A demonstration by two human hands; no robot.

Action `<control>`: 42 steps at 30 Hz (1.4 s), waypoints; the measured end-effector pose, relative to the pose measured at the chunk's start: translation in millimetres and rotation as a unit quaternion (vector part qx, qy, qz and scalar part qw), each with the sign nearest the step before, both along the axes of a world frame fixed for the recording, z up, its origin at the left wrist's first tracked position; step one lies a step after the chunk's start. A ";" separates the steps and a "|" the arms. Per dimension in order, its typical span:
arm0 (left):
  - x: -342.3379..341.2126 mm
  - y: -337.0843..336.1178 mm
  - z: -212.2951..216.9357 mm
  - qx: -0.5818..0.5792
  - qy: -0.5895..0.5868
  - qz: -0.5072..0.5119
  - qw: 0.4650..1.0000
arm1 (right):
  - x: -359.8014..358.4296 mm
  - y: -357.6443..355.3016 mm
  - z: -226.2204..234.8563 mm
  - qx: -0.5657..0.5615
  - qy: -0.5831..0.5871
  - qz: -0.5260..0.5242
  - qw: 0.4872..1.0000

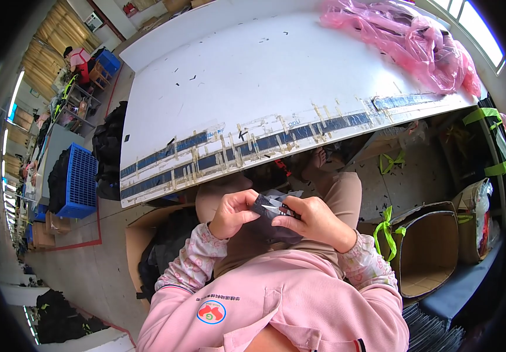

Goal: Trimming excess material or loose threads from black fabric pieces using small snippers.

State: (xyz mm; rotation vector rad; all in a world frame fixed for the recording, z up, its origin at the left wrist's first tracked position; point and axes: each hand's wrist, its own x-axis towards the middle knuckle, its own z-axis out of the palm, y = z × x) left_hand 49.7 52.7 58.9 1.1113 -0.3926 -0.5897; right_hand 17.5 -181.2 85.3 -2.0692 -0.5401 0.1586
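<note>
A piece of black fabric (281, 232) with pale grey-white glints along its upper edge hangs between my hands, above my lap and just in front of the table edge. On its left end my left hand (233, 214) is closed, thumb and fingers pinching the dark edge. Gripping the other end, my right hand (317, 222) has its thumb laid toward the middle of the piece. What exactly the piece is cannot be made out, as my fingers cover part of it.
The white table (223, 76) ahead has tape along its front edge and black scraps on top. A pink plastic bag (408, 44) lies at its far right. Cardboard boxes (429, 252) stand at both my sides. Left are a blue crate (81, 182) and a distant person (80, 63).
</note>
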 end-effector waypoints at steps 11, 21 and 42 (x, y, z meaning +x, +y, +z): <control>-1.7 -3.7 -7.7 0.013 0.002 -0.040 0.999 | -0.6 1.0 -0.1 -0.017 -0.048 0.001 0.999; 0.1 0.3 -9.1 0.018 -0.001 -0.065 0.998 | -2.8 -7.6 -5.7 0.003 -0.026 -0.008 1.000; 34.6 6.4 -7.3 0.062 0.132 -0.331 0.932 | 0.0 -20.3 6.3 -0.043 -0.026 0.141 0.989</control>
